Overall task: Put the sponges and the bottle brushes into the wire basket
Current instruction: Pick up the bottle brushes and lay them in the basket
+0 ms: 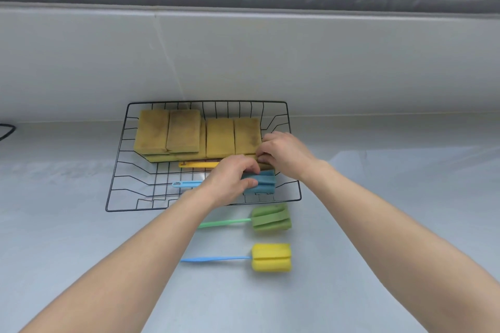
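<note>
A black wire basket (119, 167) sits on the counter against the wall. Several yellow sponges (184, 132) lie in its far half. In front of them lies a brush with a yellow handle (198, 164); its head is hidden under my hands. My left hand (232, 180) grips the blue foam head of a blue-handled bottle brush (263, 184) inside the basket. My right hand (284, 153) has its fingers pinched at the near edge of the rightmost sponge. Two bottle brushes lie on the counter in front of the basket: a green one (270, 217) and a yellow-headed one with a blue handle (270, 257).
The pale grey counter (81, 251) stretches wide on both sides. A grey tiled wall (243, 62) rises right behind the basket. A dark wire object (6, 131) shows at the left edge.
</note>
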{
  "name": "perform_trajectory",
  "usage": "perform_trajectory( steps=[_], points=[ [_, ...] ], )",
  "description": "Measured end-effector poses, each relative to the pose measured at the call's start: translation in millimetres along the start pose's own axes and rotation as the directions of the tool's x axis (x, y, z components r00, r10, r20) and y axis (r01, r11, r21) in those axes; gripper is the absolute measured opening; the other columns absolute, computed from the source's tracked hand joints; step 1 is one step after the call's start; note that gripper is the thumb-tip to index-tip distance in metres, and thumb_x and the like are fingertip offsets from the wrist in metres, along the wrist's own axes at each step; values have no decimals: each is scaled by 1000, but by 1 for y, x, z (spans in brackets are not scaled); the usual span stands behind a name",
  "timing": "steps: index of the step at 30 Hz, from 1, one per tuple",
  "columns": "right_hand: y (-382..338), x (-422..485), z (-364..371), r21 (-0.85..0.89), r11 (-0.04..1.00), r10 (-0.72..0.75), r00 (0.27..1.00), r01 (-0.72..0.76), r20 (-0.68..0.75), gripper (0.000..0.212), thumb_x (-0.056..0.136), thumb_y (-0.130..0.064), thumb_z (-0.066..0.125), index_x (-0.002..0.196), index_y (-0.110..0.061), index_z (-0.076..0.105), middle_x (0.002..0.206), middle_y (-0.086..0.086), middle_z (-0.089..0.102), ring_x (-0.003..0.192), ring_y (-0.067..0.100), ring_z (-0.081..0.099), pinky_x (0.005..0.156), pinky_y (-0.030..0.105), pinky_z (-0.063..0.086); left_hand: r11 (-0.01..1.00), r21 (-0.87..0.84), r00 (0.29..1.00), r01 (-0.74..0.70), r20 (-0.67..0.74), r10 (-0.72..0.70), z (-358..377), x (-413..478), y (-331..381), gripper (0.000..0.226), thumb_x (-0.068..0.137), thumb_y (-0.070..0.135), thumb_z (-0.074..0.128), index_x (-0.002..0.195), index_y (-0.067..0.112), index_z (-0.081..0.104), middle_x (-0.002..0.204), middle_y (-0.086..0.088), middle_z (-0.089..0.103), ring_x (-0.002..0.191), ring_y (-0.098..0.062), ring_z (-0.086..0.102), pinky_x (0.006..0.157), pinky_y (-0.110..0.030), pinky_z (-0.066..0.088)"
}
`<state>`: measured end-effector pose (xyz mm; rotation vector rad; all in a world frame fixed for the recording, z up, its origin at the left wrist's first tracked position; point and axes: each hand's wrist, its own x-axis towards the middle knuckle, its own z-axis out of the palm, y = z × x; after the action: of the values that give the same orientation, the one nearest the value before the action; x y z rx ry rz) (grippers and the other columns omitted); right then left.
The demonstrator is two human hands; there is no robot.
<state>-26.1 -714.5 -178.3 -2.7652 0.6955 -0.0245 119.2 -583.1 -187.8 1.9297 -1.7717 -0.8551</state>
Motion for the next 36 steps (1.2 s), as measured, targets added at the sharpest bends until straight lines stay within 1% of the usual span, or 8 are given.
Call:
perform_trajectory(
  steps=[6,11,14,18,23,31,34,36],
  points=[
    [-3,1,1,13,1000,24,1000,-24,-1,11,89,-27,68,87,-18,75,79,0,57,83,27,57,67,32,33,998,55,1000,-16,4,15,6,2,-3,20,81,37,76,99,32,69,93,11,60,93,-17,50,76,-34,41],
    [-2,-14,-2,46,996,77,997,-77,-8,19,91,-36,61,95,-21,72,89,-1,63,90,26,56,72,36,41,996,-71,998,56,-32,-58,4,2,-9,30,79,46,75,107,35,71,100,5,55,93,-15,54,80,-34,47],
    [0,-31,-6,11,996,88,994,-88,-67,43,84,-57,59,108,-23,69,107,-6,66,106,21,55,86,36,40,994,-79,990,78,-111,-87,0,2,-18,47,77,46,77,120,32,65,109,9,51,105,-11,48,87,-30,41],
    [-2,-46,-10,-68,995,71,997,-68,36,71,69,-75,57,117,-24,65,117,-9,63,122,18,48,98,36,36,994,-54,993,93,-75,-97,1,3,-21,56,76,44,79,126,25,61,112,10,54,109,-13,54,91,-30,43],
    [-7,-48,-7,-104,991,85,996,-81,39,62,73,-60,72,120,-21,64,120,-6,63,128,18,43,98,35,34,995,16,993,99,-72,-97,3,7,-14,50,77,44,79,119,24,61,104,12,52,101,-14,55,86,-33,46],
    [-21,-47,-10,-144,980,153,985,-140,83,57,76,-52,74,121,-20,63,125,-4,62,135,20,38,103,37,33,986,76,988,145,-66,-141,2,6,-4,48,78,46,77,117,24,60,105,8,52,106,-19,53,88,-39,48],
    [-25,-56,-15,-78,984,164,986,-161,34,57,78,-51,73,125,-22,60,132,-5,59,140,20,34,105,38,32,989,45,986,143,-94,-138,-4,-2,-3,49,80,47,75,121,23,62,111,2,55,111,-19,53,92,-40,47],
    [-29,-68,-19,2,986,165,985,-165,-57,52,79,-49,74,122,-21,62,128,-4,61,133,21,42,98,39,37,994,11,981,111,-163,-108,-9,-15,0,48,81,46,74,120,21,63,111,2,56,109,-19,54,90,-36,46]
  ],
)
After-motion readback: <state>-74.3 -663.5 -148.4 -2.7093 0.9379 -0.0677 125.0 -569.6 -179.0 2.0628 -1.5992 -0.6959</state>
